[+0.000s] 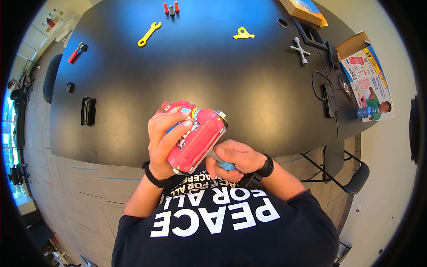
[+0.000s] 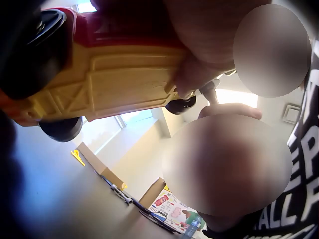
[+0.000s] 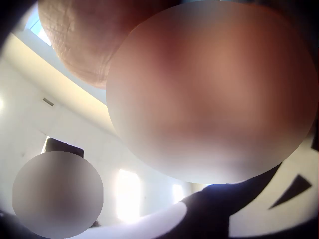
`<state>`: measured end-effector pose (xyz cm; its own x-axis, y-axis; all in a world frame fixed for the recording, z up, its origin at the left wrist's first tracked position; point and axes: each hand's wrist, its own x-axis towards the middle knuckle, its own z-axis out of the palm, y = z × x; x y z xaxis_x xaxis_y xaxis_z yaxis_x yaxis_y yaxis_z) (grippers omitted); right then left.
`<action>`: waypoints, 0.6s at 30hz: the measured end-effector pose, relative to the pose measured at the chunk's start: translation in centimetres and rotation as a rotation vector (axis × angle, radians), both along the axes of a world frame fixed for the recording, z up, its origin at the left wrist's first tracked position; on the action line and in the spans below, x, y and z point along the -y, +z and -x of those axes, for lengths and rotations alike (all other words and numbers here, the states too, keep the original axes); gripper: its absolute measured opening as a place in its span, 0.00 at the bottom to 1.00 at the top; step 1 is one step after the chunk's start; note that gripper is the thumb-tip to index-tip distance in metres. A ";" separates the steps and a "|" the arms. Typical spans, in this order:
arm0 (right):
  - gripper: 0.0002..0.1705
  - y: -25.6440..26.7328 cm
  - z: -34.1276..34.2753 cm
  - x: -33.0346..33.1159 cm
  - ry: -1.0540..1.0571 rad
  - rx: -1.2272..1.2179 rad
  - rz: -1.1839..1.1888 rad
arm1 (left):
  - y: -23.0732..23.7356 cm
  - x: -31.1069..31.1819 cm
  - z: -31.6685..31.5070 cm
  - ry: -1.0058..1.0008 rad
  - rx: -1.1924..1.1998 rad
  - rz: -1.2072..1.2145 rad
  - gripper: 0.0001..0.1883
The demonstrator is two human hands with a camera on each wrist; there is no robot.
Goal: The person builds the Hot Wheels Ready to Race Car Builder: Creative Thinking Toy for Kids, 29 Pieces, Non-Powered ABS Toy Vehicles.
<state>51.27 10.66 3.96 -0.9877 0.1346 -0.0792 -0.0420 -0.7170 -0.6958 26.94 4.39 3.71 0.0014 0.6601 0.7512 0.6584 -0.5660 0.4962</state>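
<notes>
A red toy car (image 1: 201, 141) with a yellow underside (image 2: 134, 74) and black wheels (image 2: 62, 128) is held up over the table's near edge. My left hand (image 1: 161, 141) grips it, fingers spread across its top. In my right hand (image 1: 242, 156) is a toy screwdriver with a blue handle (image 1: 227, 166) and grey shaft (image 1: 214, 155). Its shaft reaches the car's near right side, and in the left wrist view the grey tool (image 2: 210, 91) meets the car's end by a wheel (image 2: 180, 105). The right wrist view shows mostly blurred hand; the tool is hidden there.
On the black table (image 1: 187, 75) lie a yellow wrench (image 1: 149, 34), a red-handled ratchet (image 1: 77, 52), several red and dark pegs (image 1: 171, 10), a yellow piece (image 1: 243, 34), a grey cross wrench (image 1: 300, 51) and a black case (image 1: 88, 111). A printed box (image 1: 367, 80) and bottle (image 1: 367, 112) stand right.
</notes>
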 end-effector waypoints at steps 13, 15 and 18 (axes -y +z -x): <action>0.16 -0.4 1.5 0.5 -0.707 0.220 -0.833 | 0.4 -1.1 -0.1 0.084 -0.009 0.025 0.30; 0.15 -0.3 1.5 0.6 -0.783 0.220 -1.047 | 0.3 -1.5 -0.5 0.114 0.001 0.010 0.32; 0.17 0.9 1.5 0.9 -0.728 0.242 -0.836 | 0.0 -1.5 -0.6 0.139 0.008 0.001 0.35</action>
<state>49.82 9.74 4.81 -0.6237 0.7712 0.1275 -0.0584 0.1166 -0.9915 27.56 5.94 3.68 -0.0959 0.6546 0.7499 0.7264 -0.4691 0.5023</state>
